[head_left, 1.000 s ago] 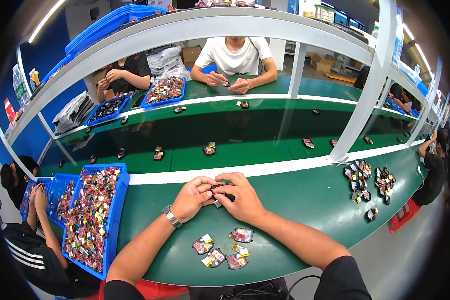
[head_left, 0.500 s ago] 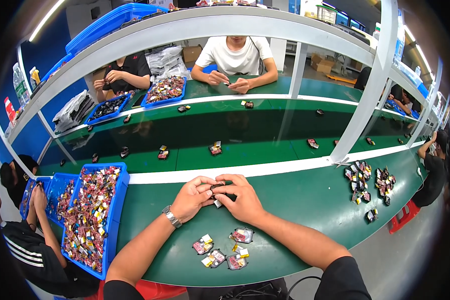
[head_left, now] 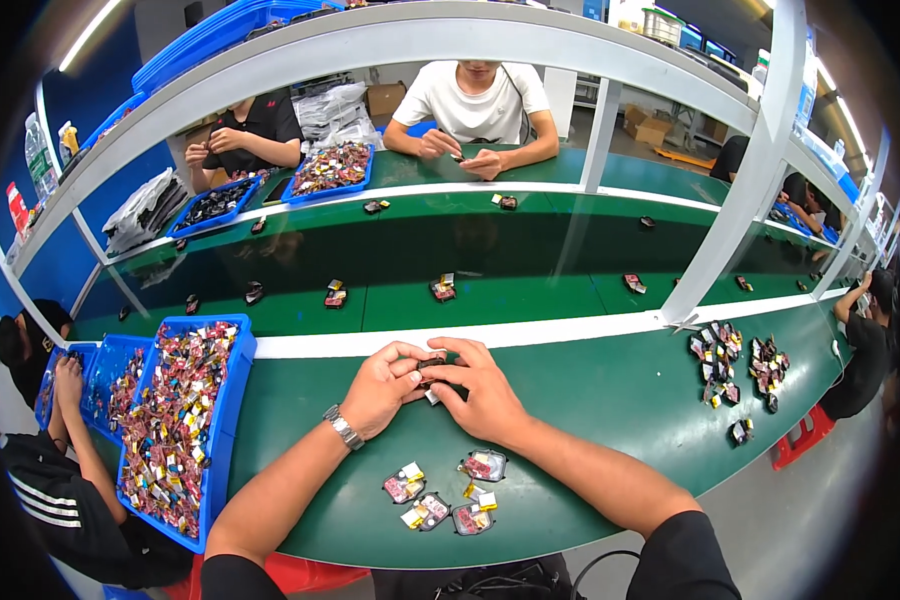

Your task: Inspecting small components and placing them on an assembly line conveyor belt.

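Observation:
Over the green workbench (head_left: pixel 590 420), both my hands meet around a small dark electronic assembly (head_left: pixel 431 366) with a white tab below it. My left hand (head_left: pixel 378 390), a metal watch on its wrist, pinches the piece from the left side. The fingers of my right hand (head_left: pixel 482 392) close over it from the right and hide most of it. Nearer to me, between my forearms, lie several open-cased circuit modules (head_left: pixel 429 511) with pink boards and white and yellow tabs.
A blue tray (head_left: pixel 232 420) heaped with small modules stands to my left. At right are piles of dark modules (head_left: pixel 715 360). Beyond a white rail (head_left: pixel 570 331), spaced modules (head_left: pixel 443 288) lie on a green conveyor. A white post (head_left: pixel 735 170) rises at right. Co-workers sit opposite and beside me.
Modules on the conveyor sit slightly farther right. My hands stay together on the assembly with slight finger shifts. The co-worker's hands opposite have shifted a little.

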Motion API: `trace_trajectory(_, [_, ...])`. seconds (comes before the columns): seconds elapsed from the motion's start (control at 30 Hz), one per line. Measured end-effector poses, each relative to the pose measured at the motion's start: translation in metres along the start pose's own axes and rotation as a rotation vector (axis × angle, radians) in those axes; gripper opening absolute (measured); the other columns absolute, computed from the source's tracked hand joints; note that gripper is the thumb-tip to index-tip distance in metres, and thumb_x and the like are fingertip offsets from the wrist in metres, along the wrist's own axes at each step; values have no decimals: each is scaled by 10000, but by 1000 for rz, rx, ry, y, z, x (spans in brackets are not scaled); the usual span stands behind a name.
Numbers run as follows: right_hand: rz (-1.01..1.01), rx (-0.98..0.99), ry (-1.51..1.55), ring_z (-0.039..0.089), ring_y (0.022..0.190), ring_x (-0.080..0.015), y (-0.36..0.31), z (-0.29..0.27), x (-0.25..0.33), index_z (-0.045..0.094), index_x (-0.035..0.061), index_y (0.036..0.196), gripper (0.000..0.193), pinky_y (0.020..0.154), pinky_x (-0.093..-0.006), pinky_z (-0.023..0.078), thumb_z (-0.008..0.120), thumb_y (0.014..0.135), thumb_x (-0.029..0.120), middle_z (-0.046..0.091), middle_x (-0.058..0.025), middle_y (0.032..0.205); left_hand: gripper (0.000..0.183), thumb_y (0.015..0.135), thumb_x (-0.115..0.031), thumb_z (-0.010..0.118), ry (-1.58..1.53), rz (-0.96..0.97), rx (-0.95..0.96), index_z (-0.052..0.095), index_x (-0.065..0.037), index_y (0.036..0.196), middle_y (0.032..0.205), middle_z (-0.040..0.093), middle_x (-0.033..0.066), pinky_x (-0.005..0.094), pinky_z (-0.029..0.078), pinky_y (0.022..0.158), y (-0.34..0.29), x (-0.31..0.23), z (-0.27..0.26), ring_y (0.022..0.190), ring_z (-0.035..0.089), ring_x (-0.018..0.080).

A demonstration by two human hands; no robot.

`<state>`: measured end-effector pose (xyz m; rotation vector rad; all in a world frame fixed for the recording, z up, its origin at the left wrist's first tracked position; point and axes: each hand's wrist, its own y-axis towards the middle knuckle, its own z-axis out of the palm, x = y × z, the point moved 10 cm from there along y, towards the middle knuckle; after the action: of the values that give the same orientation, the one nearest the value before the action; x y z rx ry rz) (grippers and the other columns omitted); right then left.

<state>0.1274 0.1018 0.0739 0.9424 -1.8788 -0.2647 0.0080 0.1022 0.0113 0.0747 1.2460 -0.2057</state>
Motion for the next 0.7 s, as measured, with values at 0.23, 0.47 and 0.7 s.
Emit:
trace_trajectory(0.23, [-54,-54,-80,528,1158,-299,0,-6,7,707,52,983,196,921,-382,489,682,790,27,587,-91,1223,212,957,17,506,-59,20,32,507,-48,1159,1235,611,109,308,535,913,1,3,-2,1100,616,157])
trace_trajectory(0.47, [-41,-65,-48,532,1144,-281,0,-6,4,719,61,964,188,909,-373,501,681,784,20,599,-83,1211,217,955,20,512,-46,1,28,508,-49,1160,1262,600,114,307,533,916,-1,0,3,1110,613,164])
trace_trajectory(0.7, [24,-55,-55,527,1153,-272,-2,-2,-5,726,75,969,163,925,-368,490,699,810,51,592,-76,1244,231,942,-24,577,-52,7,14,504,-42,1160,1248,614,122,329,543,916,2,4,1,1099,624,179])
